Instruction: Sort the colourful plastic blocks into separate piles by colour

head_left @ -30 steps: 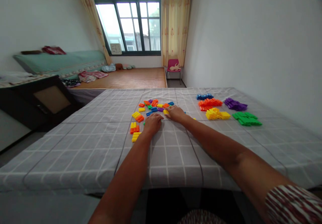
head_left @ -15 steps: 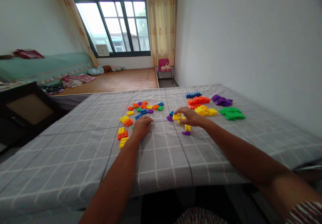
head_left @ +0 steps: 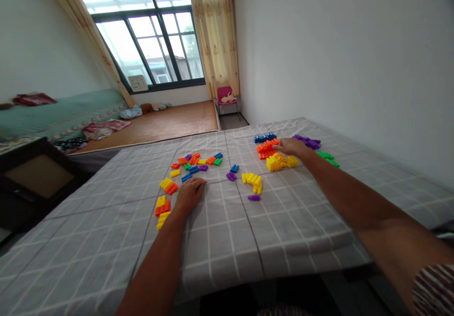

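Note:
My left hand [head_left: 190, 192] rests on the checked cloth with its fingers curled. Bits of a green plastic piece show under its fingers; most of it is hidden. At the far right, the fingertips of my right hand [head_left: 292, 146] are closed at the edge of the orange plastic pieces [head_left: 266, 149], pinching at one there. Just in front of that hand lies a pile of yellow pieces [head_left: 280, 162]. Nearer me, yellow pieces form a curved row [head_left: 252, 179], with a purple piece [head_left: 254, 197] below it. A blue piece [head_left: 234, 168] and purple pieces [head_left: 231, 176] lie to the left.
Mixed coloured pieces [head_left: 193, 169] form an arc beyond my left hand, continuing in yellow and orange groups [head_left: 162, 206] down its left side. Blue [head_left: 265, 137], purple [head_left: 307, 141] and green [head_left: 328, 158] piles lie at the back right. A wall [head_left: 336, 70] borders the right side.
My right hand has moved from the curved yellow row, away and right to the orange pile. The yellow row lies uncovered. My left hand stays in place while the view has tilted slightly.

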The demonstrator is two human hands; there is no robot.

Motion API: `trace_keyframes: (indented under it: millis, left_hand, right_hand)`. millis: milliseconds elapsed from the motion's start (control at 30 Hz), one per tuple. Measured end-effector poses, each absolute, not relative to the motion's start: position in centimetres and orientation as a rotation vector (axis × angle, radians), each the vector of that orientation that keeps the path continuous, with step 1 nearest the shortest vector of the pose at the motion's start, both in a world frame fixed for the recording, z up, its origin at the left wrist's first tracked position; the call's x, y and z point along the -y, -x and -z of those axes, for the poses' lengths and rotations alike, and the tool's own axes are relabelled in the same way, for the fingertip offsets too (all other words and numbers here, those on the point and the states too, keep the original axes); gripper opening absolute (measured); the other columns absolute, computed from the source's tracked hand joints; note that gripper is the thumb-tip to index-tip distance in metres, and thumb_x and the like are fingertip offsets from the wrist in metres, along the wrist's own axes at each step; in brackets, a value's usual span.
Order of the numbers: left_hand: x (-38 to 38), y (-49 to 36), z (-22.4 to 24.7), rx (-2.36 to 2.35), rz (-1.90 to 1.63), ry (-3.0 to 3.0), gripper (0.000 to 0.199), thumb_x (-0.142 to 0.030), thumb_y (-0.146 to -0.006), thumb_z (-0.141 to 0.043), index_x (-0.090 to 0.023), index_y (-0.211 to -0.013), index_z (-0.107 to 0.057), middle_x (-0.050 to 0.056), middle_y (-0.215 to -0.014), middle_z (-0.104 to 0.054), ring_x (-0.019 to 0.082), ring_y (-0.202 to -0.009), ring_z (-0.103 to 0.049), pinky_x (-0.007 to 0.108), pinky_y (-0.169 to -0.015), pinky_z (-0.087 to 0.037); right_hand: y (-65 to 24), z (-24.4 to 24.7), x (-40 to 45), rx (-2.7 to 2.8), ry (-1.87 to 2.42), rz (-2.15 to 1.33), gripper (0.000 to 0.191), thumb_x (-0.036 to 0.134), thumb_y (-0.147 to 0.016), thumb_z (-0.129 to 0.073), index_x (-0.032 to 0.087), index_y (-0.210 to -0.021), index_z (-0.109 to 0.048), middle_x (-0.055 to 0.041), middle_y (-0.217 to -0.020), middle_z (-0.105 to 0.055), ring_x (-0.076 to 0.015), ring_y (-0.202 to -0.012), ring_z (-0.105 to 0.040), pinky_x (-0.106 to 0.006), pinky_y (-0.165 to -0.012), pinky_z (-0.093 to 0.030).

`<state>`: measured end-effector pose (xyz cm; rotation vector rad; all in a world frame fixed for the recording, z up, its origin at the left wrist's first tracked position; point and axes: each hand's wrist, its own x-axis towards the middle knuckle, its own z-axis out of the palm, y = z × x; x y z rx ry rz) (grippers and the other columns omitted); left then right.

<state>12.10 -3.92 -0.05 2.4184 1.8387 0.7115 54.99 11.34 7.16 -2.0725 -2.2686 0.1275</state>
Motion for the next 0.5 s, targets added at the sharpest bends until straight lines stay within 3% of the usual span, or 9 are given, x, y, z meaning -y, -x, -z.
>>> trace_keyframes:
  millis: [100, 233, 500]
  left_hand:
    - [4.0, -12.2, 0.0, -1.835, -0.723, -2.406, 0.031, -0.023, -0.087, -0.043, -0.021, -0.103, -0.070, 0.006, -0.110, -0.071, 0.021, -0.105, -0.062, 0.038, -0.097, -0.048]
    - [4.1, -12.3, 0.0, -1.830, -0.747, -2.398, 0.031, -0.022, -0.087, -0.044, -0.020, -0.102, -0.071, 0.007, -0.109, -0.071, 0.021, -0.104, -0.063, 0.038, -0.096, -0.048]
    - [4.0, -12.2, 0.0, -1.830, -0.729, -2.426, 0.031, -0.022, -0.087, -0.043, -0.019, -0.103, -0.070, 0.008, -0.109, -0.071, 0.021, -0.104, -0.063, 0.037, -0.096, -0.048]
  right_hand:
    - [-54.0, -6.8, -12.4, 2.368, 2.132, -0.162, 0.058, 0.064, -0.081, -0.056, 0.013, -0.103, -0.073, -0.0188, -0.105, -0.071, -0.0287, -0.100, -0.065, -0.033, -0.081, -0.045]
    - [-53.5, -6.5, -13.1, 2.523, 2.106, -0.193, 0.050, 0.058, -0.081, -0.058, 0.013, -0.096, -0.076, -0.0168, -0.098, -0.072, -0.0289, -0.092, -0.066, -0.033, -0.076, -0.048]
    - [-54.5, -7.2, -12.8, 2.631, 1.997, -0.249, 0.038, 0.045, -0.081, -0.058, 0.012, -0.082, -0.076, -0.0085, -0.075, -0.071, -0.0187, -0.071, -0.063, -0.025, -0.062, -0.041]
